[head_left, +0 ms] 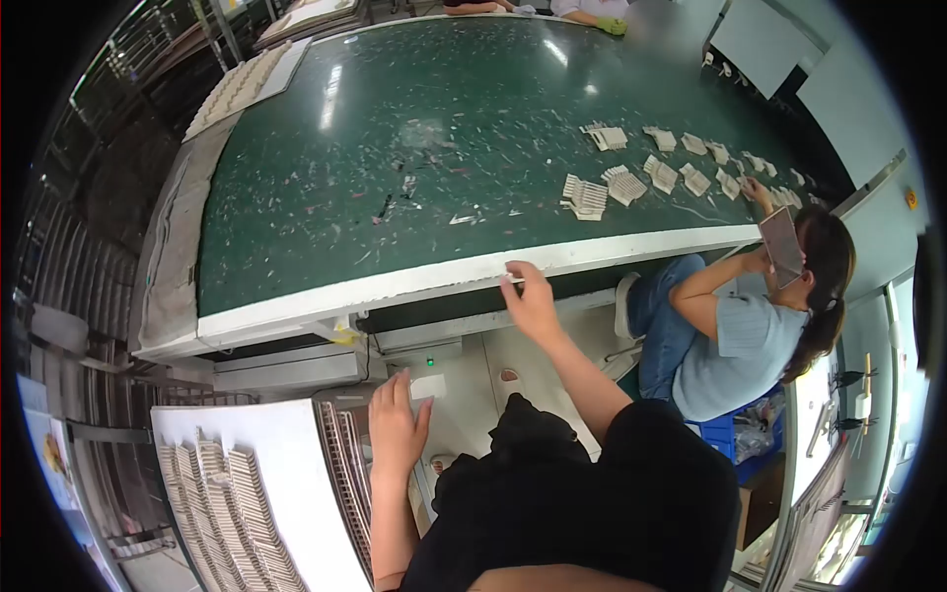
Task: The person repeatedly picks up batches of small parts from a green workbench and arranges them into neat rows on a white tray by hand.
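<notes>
My right hand (534,303) is at the white front edge (434,279) of the green table, its thumb and forefinger apart in a loose curve. Nothing shows clearly between them. Lower down, my left hand (395,424) has its fingers stretched out and is empty. It is just right of a stack of brown-edged boards (340,464); whether it touches them I cannot tell. The white top board (296,444) of that stack carries rows of small beige ridged pieces (222,503).
Several clusters of beige pieces (589,197) lie on the right of the green table (395,128). A seated co-worker (755,331) reaches toward them. More pieces in rows (237,89) lie at far left. People sit across the table. A blue crate (720,437) stands behind the co-worker.
</notes>
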